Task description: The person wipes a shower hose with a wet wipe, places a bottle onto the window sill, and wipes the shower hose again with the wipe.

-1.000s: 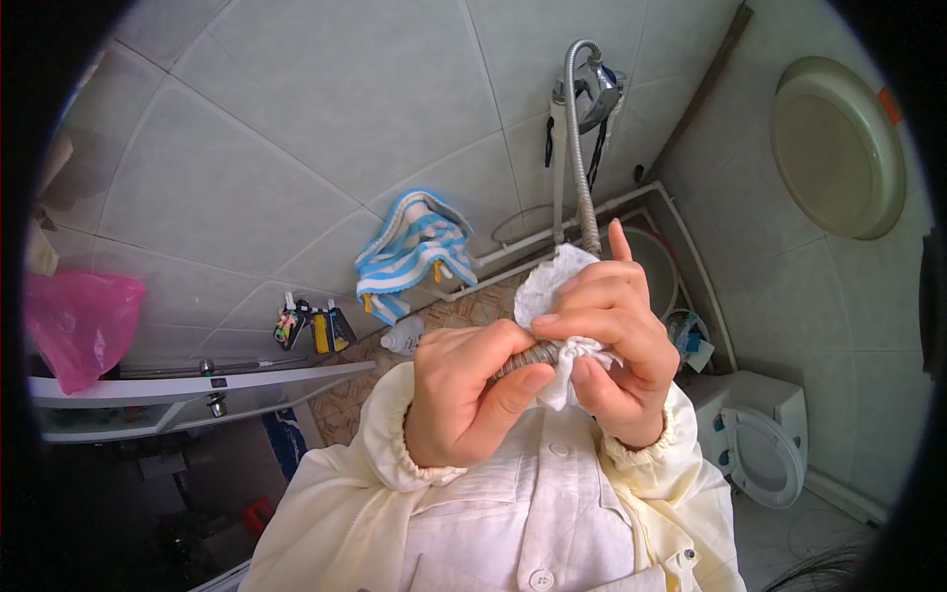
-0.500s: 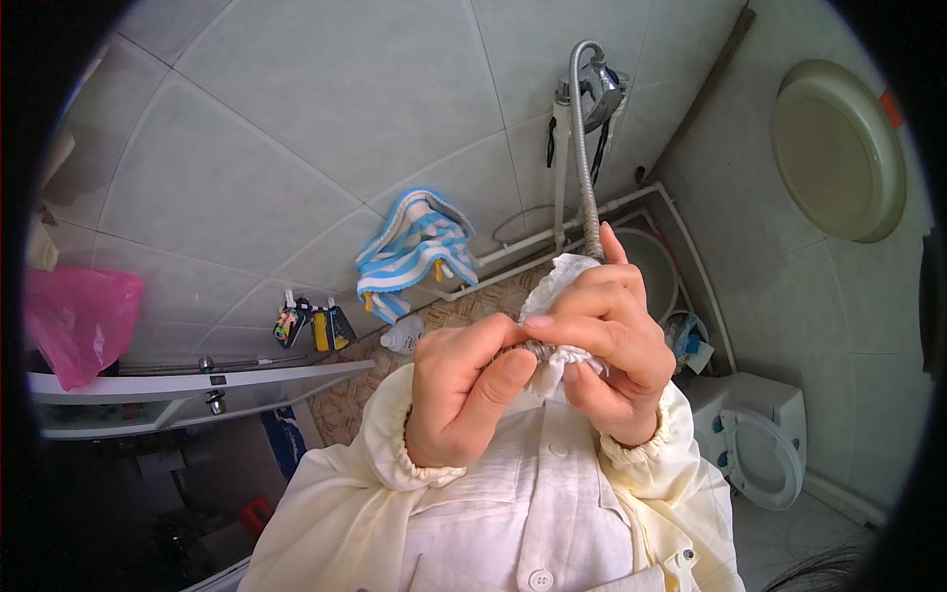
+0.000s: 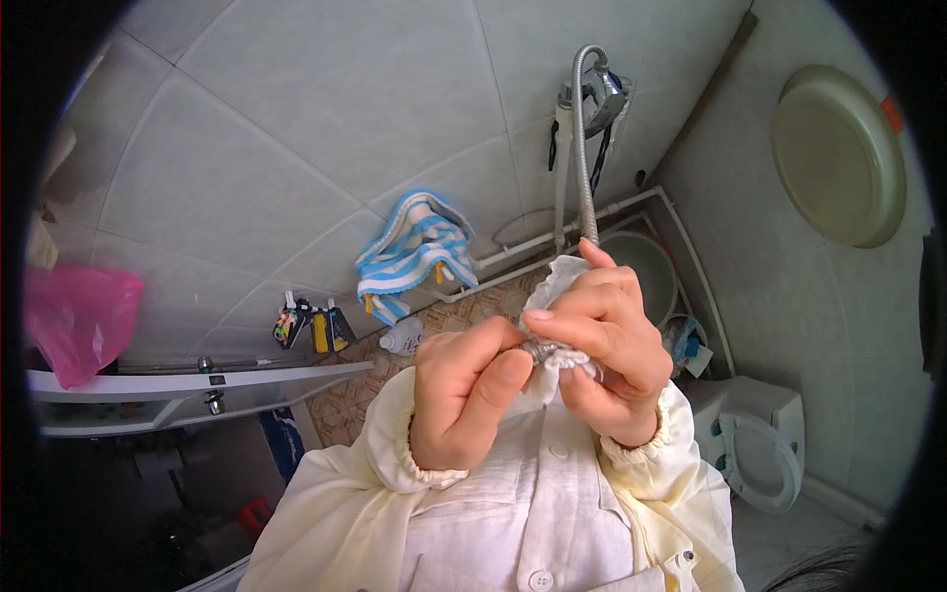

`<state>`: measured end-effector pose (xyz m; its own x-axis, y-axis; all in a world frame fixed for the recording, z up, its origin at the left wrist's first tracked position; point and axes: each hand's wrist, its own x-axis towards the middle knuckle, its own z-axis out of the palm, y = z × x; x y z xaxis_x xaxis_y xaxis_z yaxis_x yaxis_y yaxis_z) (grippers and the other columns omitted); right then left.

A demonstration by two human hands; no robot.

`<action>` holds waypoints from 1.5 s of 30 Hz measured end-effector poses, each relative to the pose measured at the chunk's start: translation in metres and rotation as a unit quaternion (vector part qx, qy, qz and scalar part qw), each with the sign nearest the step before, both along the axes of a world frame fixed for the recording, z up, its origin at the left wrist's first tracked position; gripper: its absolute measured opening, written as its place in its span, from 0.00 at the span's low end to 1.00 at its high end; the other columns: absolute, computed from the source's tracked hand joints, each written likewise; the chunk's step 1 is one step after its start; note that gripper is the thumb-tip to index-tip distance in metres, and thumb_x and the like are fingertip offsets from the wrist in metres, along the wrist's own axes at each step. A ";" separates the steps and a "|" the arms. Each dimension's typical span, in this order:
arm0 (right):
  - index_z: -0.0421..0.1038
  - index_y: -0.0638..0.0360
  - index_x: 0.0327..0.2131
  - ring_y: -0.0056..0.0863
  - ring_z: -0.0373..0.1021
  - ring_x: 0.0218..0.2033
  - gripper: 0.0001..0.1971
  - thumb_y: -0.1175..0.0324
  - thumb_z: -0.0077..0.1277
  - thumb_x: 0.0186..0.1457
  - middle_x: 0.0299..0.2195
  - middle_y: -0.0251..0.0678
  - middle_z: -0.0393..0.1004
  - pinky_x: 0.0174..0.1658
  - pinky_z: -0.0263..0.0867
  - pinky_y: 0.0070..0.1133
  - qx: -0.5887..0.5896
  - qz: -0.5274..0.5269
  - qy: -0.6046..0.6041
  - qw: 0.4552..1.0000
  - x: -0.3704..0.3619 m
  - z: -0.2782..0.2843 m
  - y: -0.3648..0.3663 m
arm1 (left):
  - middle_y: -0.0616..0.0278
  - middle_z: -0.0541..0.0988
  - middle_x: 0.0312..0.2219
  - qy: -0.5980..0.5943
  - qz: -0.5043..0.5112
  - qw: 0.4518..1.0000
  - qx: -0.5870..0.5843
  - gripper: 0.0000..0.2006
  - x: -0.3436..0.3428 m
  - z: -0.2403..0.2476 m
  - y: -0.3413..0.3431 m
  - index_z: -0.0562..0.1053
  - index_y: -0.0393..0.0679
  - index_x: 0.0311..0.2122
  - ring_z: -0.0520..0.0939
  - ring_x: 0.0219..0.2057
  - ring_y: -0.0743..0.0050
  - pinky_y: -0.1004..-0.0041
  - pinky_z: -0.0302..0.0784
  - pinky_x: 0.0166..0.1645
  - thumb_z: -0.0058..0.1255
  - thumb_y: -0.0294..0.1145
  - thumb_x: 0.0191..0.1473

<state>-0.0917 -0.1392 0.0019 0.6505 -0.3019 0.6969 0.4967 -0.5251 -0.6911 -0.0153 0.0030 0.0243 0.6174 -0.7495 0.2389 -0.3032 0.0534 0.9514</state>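
Observation:
A ribbed metal shower hose (image 3: 584, 178) comes down from the mixer tap on the wall and passes into my hands. My left hand (image 3: 464, 395) is closed around it, thumb and forefinger near the hose's short bare stretch between the hands. Wrapped over the hose, a crumpled white cloth (image 3: 554, 284) is pinched in my right hand (image 3: 619, 345), with its index finger sticking up. One end of the cloth hangs below the fingers. The hose's lower end is hidden by my left hand.
The mixer tap (image 3: 600, 99) is on the tiled wall ahead. A striped towel (image 3: 419, 247) hangs left of it, above a white bottle (image 3: 402, 337). At left are a pink plastic bag (image 3: 84, 321) and a white cabinet edge (image 3: 286, 377); at right, a toilet (image 3: 760, 459) and a wall-hung basin (image 3: 838, 156).
My right hand has shifted slightly down and left with the cloth, its index finger leaning further over. A little more of the metal hose shows between my hands.

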 end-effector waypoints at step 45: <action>0.74 0.59 0.31 0.32 0.68 0.40 0.12 0.78 0.53 0.35 0.35 0.38 0.75 0.59 0.43 0.40 0.115 0.021 -0.042 0.992 0.002 -0.009 -0.008 | 0.65 0.72 0.14 -0.030 -0.036 0.998 0.045 0.21 0.008 0.007 -0.010 0.70 0.34 0.28 0.72 0.15 0.80 0.80 0.63 0.21 0.41 0.46 0.56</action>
<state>-0.0899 -0.1474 -0.0066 0.6081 -0.4329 0.6655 0.5762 -0.3359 -0.7450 -0.0073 -0.0065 0.0310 0.5477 -0.8117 0.2031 -0.3589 -0.0086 0.9334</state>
